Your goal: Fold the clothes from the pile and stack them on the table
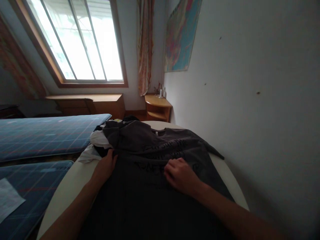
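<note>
A dark grey T-shirt (150, 186) with printed lettering lies spread over a white round table (72, 183). My left hand (106, 165) rests at the shirt's left edge, fingers bent onto the cloth near its sleeve. My right hand (181, 175) lies on the chest of the shirt with the fingers curled and pinching the fabric. The shirt's collar (157, 132) points away from me.
A pile of white and dark clothes (100, 141) sits at the table's far left. Blue plaid mattresses (45, 133) lie to the left, one with a white paper (8, 198). A wall is close on the right; a wooden corner shelf (157, 106) and window lie ahead.
</note>
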{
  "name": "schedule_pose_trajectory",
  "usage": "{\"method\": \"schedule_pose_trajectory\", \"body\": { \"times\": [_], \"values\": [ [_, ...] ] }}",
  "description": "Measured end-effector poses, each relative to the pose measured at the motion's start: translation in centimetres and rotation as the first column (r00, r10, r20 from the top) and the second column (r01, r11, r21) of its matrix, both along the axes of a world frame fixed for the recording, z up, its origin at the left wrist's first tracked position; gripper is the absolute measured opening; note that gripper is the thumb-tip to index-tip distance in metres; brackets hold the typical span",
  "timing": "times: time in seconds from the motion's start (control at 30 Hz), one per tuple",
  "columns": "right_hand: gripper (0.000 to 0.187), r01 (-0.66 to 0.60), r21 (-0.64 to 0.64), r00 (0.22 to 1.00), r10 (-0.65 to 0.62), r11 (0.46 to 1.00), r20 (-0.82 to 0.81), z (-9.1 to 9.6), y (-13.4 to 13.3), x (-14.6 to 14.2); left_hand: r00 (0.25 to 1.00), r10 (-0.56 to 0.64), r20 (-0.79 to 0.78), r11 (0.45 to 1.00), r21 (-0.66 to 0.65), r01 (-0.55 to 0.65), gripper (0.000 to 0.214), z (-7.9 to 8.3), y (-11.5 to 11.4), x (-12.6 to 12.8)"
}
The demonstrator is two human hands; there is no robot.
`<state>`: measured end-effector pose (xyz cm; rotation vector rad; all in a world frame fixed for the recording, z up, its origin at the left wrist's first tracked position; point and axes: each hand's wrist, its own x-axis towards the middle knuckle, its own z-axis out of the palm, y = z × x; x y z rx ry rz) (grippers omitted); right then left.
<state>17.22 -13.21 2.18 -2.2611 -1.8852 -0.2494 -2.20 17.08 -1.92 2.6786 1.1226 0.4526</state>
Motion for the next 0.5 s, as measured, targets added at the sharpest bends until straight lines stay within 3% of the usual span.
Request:
{"method": "schedule_pose_trajectory", "body": {
  "times": [0.03,0.13,0.23,0.3,0.43,0.5],
  "values": [
    [0.012,-0.093,0.003,0.994,0.093,0.996,-0.056,-0.4,0.2,-2.4,1.000,0.001,-0.002,1.000,0.005,-0.001,0.036,0.0,0.0,0.1],
    [0.036,-0.349,-0.012,0.929,0.344,0.937,-0.136,-2.7,0.9,-8.7,1.000,-0.003,-0.018,1.000,0.015,0.003,0.037,-0.1,0.0,0.3],
    [0.026,-0.521,-0.060,0.853,0.519,0.851,-0.051,-6.2,2.5,-13.1,0.999,-0.021,-0.028,0.999,0.036,0.022,0.039,-0.2,0.0,0.2],
    [0.038,-0.565,-0.080,0.825,0.565,0.821,-0.025,-8.3,3.6,-14.8,0.999,-0.020,-0.038,0.999,0.048,0.022,0.041,-0.2,0.0,0.0],
    [0.028,-0.588,-0.110,0.807,0.590,0.801,-0.014,-10.5,4.8,-15.7,0.998,-0.014,-0.055,0.999,0.048,0.016,0.045,-0.2,0.1,-0.3],
    [0.025,-0.634,-0.142,0.772,0.634,0.760,-0.054,-10.8,4.8,-15.6,0.999,-0.010,-0.047,0.999,0.050,0.013,0.045,-0.2,0.2,-0.4]
  ]
}}
